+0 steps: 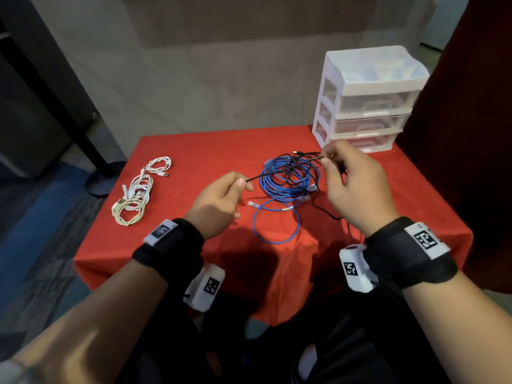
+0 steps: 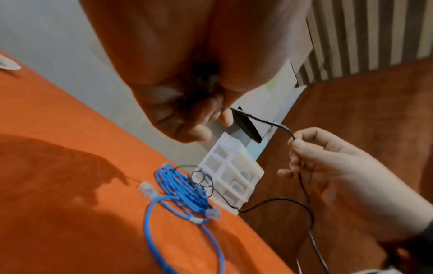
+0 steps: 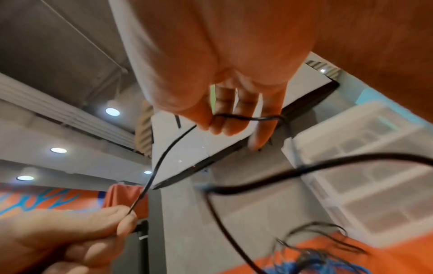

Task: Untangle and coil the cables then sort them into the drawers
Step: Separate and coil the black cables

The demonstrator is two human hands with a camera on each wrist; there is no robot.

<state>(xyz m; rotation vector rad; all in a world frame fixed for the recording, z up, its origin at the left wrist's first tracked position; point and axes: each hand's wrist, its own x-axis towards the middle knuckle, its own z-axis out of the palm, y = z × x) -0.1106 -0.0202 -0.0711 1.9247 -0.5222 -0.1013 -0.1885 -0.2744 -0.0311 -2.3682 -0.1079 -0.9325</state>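
Observation:
A thin black cable [image 1: 282, 169] is stretched between my two hands above the red table [image 1: 194, 151]. My left hand [image 1: 243, 184] pinches one end of it between thumb and forefinger. My right hand [image 1: 328, 162] pinches it further along, and the rest trails down to the table by my right wrist. Under it lies a tangle of blue network cable [image 1: 288, 184] with black cable mixed in, and one blue loop [image 1: 277, 225] spreads toward me. In the right wrist view the black cable [image 3: 161, 159] runs taut from my right fingers [image 3: 218, 122] to my left hand [image 3: 121, 220].
Three coiled white and cream cables [image 1: 138, 189] lie at the table's left side. A white plastic three-drawer unit [image 1: 368, 98] stands at the far right corner, drawers shut. A black stand with a round base [image 1: 99, 176] is on the floor beyond the left edge.

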